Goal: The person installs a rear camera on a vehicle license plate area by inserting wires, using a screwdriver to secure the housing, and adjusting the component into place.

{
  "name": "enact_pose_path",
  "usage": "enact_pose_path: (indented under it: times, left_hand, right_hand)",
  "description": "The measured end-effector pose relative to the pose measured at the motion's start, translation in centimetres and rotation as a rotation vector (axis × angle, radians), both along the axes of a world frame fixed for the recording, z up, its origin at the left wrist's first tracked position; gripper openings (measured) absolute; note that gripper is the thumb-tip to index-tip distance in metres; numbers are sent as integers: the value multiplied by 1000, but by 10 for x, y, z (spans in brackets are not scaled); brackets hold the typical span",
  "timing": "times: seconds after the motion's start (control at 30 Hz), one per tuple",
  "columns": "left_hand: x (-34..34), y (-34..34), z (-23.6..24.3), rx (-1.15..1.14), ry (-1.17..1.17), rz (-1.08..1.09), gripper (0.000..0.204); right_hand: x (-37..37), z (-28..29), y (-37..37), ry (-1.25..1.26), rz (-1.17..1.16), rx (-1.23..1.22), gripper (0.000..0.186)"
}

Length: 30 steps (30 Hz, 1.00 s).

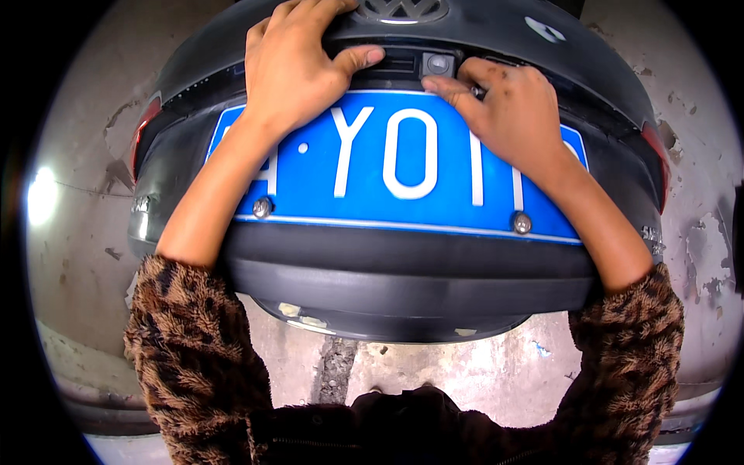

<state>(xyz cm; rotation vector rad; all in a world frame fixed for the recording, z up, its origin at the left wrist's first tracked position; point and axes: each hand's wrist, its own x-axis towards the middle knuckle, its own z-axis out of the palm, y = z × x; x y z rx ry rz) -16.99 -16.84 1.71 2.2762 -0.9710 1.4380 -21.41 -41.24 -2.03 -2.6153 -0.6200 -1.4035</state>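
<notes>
A dark car's boot lid (496, 31) is in front of me, with a blue licence plate (360, 167) below its handle recess. My left hand (298, 66) lies on the lid left of the emblem. Its fingers are stretched upward and its thumb points right, over the recess. Just right of the small square rear-view camera (438, 64), my right hand (508, 108) is curled, with thumb and forefinger close together at the recess edge. A small dark bit shows between them, too hidden to name. Two round bolts sit along the plate's lower edge.
The rear bumper (403, 275) juts out below the plate, above a pale, worn floor (457, 380) with a dark crack. Red tail lights (145, 128) flank the lid. Peeling walls stand close on both sides, and a bright lamp (43, 195) glows at the left.
</notes>
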Motion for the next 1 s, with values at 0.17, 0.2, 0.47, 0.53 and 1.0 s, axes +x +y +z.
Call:
enact_pose_path:
  times: [0.17, 0.2, 0.47, 0.53, 1.0]
  left_hand:
    - [16, 1, -1, -1, 12, 18, 63]
    - [21, 2, 0, 79, -152, 69, 60]
    - [42, 7, -8, 1, -105, 28, 54]
    - [42, 5, -6, 8, -68, 8, 60]
    - [21, 8, 3, 141, 28, 60, 73]
  right_hand:
    - [6, 3, -1, -2, -32, 13, 55]
    - [6, 3, -1, 26, -41, 23, 56]
    - [10, 4, -2, -11, -13, -7, 57]
    - [10, 4, 0, 70, -18, 67, 60]
    - [0, 15, -2, 151, -5, 17, 65]
